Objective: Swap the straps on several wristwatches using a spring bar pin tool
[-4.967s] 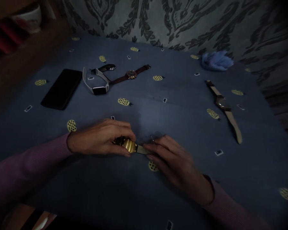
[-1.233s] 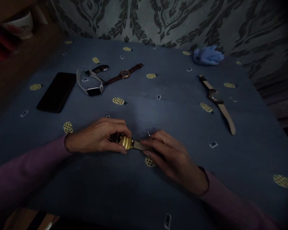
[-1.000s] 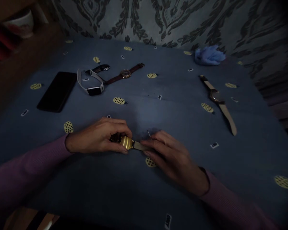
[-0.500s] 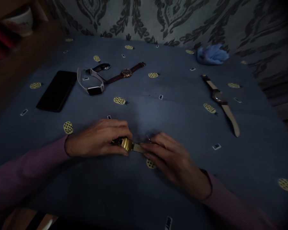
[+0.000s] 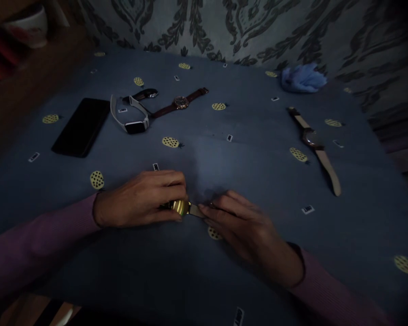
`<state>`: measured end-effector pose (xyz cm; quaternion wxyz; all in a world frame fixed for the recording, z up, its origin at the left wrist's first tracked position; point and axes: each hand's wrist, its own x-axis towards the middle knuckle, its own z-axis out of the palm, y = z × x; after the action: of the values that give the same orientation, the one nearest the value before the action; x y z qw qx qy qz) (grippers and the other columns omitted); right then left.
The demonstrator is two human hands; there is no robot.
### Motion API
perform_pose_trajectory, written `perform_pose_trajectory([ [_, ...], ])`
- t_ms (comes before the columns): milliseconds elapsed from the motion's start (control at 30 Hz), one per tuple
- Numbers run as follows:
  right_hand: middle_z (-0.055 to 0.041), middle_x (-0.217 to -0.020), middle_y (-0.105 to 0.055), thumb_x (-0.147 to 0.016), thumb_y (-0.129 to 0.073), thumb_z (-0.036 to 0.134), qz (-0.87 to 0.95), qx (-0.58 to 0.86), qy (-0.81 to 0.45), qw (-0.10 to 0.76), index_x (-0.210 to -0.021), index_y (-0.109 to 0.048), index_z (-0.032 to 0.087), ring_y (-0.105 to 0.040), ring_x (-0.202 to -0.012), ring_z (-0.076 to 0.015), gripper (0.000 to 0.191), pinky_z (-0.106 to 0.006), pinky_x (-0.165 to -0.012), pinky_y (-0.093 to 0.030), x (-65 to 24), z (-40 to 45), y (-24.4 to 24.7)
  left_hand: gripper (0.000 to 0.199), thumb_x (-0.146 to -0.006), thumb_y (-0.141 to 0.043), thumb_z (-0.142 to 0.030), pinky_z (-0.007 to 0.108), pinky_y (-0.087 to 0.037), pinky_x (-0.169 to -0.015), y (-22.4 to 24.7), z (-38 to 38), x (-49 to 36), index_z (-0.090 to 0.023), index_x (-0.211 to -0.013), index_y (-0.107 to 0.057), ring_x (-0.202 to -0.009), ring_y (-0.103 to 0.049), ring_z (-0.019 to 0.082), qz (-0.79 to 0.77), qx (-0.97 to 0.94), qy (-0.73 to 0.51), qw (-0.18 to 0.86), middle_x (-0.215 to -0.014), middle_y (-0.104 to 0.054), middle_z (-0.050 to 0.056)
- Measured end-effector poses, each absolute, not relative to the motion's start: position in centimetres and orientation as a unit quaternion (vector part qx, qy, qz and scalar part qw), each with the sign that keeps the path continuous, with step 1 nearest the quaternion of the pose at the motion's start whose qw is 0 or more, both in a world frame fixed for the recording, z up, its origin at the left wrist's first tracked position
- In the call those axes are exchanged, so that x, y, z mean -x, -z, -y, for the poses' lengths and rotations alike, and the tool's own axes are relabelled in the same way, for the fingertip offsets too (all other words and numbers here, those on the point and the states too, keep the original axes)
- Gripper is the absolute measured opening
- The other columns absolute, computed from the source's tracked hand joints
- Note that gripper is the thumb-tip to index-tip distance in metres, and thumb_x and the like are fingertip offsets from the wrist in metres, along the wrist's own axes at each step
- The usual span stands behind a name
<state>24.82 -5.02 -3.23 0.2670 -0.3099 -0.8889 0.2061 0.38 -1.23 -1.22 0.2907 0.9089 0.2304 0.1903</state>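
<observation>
A wristwatch (image 5: 180,207) with a shiny gold case lies between my hands, low over the blue tablecloth. My left hand (image 5: 141,199) grips its case and the strap on that side, fingers over the top and thumb along the near edge. The pale underside of the other strap runs into my right hand (image 5: 248,228), whose thumb and fingers pinch it. That strap's end is hidden under my fingers. A small thin metallic piece shows by the right fingertips, too dim to make out.
Beyond my left hand are a black phone (image 5: 81,127), a smartwatch with a light band (image 5: 136,127), a dark watch (image 5: 146,94) and a brown-strapped watch (image 5: 181,103). At right lie another watch (image 5: 311,137) and a crumpled blue cloth (image 5: 303,78). A patterned wall (image 5: 217,27) stands behind.
Both hands keep their hold on the gold watch. The thin metal piece by my right fingertips stuck up before and now shows less. The view has shifted slightly.
</observation>
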Motion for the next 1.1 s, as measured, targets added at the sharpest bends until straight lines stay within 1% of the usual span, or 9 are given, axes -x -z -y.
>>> perform_pose_trajectory([
  [100, -0.0027, -0.073, -0.061, -0.097, -0.047, 0.009, 0.889, 0.306, -0.202, 0.275, -0.095, -0.069, 0.014, -0.049, -0.063, -0.0138, 0.023, -0.031, -0.062, -0.046, -24.9, 5.0, 3.3, 0.015, -0.094, -0.059, -0.027, 0.025, -0.048, -0.070, 1.2, 1.3, -0.4, -0.014, -0.087, -0.061, -0.079, -0.057, 0.014, -0.234, -0.912, -0.193, 0.277, -0.092, -0.061, 0.005],
  [267, -0.0019, -0.069, -0.058, -0.097, -0.046, 0.008, 0.894, 0.294, -0.193, 0.278, -0.099, -0.070, 0.011, -0.049, -0.062, -0.0140, 0.024, -0.030, -0.062, -0.045, -24.9, 5.1, 3.2, 0.018, -0.094, -0.057, -0.025, 0.026, -0.050, -0.073, 1.3, 1.6, -0.5, -0.012, -0.084, -0.062, -0.081, -0.058, 0.014, -0.229, -0.918, -0.200, 0.253, -0.091, -0.065, 0.006],
  [500, -0.0016, -0.069, -0.057, -0.098, -0.043, 0.007, 0.902, 0.278, -0.189, 0.272, -0.103, -0.069, 0.013, -0.046, -0.062, -0.0139, 0.027, -0.028, -0.061, -0.044, -24.9, 5.0, 3.1, 0.019, -0.096, -0.053, -0.016, 0.024, -0.049, -0.066, 1.8, 2.3, -0.6, -0.014, -0.081, -0.064, -0.075, -0.058, 0.013, -0.200, -0.940, -0.231, 0.151, -0.084, -0.069, 0.003],
  [567, -0.0020, -0.069, -0.058, -0.098, -0.043, 0.007, 0.902, 0.272, -0.192, 0.275, -0.103, -0.069, 0.013, -0.046, -0.062, -0.0139, 0.027, -0.028, -0.060, -0.044, -24.9, 4.9, 3.1, 0.018, -0.096, -0.051, -0.012, 0.023, -0.049, -0.064, 1.7, 2.5, -0.5, -0.015, -0.085, -0.065, -0.077, -0.058, 0.013, -0.194, -0.944, -0.235, 0.126, -0.085, -0.069, 0.002],
  [633, -0.0019, -0.070, -0.059, -0.097, -0.044, 0.006, 0.902, 0.270, -0.194, 0.275, -0.102, -0.069, 0.013, -0.047, -0.062, -0.0137, 0.027, -0.028, -0.062, -0.044, -24.9, 4.9, 3.2, 0.017, -0.096, -0.050, -0.011, 0.023, -0.048, -0.062, 1.7, 2.5, -0.4, -0.017, -0.094, -0.066, -0.077, -0.057, 0.013, -0.190, -0.951, -0.226, 0.098, -0.086, -0.069, 0.001],
  [767, -0.0028, -0.071, -0.059, -0.096, -0.046, 0.006, 0.906, 0.266, -0.192, 0.267, -0.101, -0.069, 0.011, -0.047, -0.064, -0.0144, 0.025, -0.028, -0.063, -0.045, -25.0, 4.8, 3.4, 0.022, -0.097, -0.049, -0.010, 0.021, -0.038, -0.052, 1.7, 2.6, -0.3, -0.022, -0.107, -0.065, -0.075, -0.054, 0.013, -0.193, -0.960, -0.198, 0.053, -0.085, -0.067, 0.000],
  [867, -0.0027, -0.070, -0.058, -0.097, -0.046, 0.007, 0.904, 0.262, -0.191, 0.278, -0.100, -0.069, 0.011, -0.045, -0.064, -0.0146, 0.023, -0.027, -0.059, -0.043, -25.0, 4.8, 3.6, 0.024, -0.097, -0.049, -0.008, 0.022, -0.035, -0.050, 1.9, 2.7, -0.4, -0.022, -0.110, -0.063, -0.076, -0.052, 0.014, -0.199, -0.960, -0.189, 0.061, -0.084, -0.066, -0.001],
  [1000, -0.0021, -0.068, -0.057, -0.098, -0.045, 0.008, 0.905, 0.262, -0.194, 0.275, -0.095, -0.068, 0.010, -0.044, -0.064, -0.0143, 0.023, -0.027, -0.059, -0.043, -25.0, 4.7, 3.3, 0.023, -0.098, -0.046, -0.009, 0.023, -0.041, -0.057, 1.7, 2.7, -0.6, -0.019, -0.110, -0.063, -0.074, -0.049, 0.013, -0.204, -0.957, -0.185, 0.091, -0.083, -0.064, 0.000],
  [1100, -0.0024, -0.067, -0.057, -0.099, -0.043, 0.008, 0.906, 0.257, -0.195, 0.275, -0.088, -0.068, 0.010, -0.043, -0.063, -0.0141, 0.027, -0.027, -0.058, -0.042, -24.9, 4.6, 3.1, 0.023, -0.099, -0.045, -0.010, 0.024, -0.044, -0.059, 1.4, 2.7, -0.7, -0.018, -0.109, -0.064, -0.072, -0.047, 0.013, -0.207, -0.957, -0.175, 0.103, -0.082, -0.063, 0.000],
])
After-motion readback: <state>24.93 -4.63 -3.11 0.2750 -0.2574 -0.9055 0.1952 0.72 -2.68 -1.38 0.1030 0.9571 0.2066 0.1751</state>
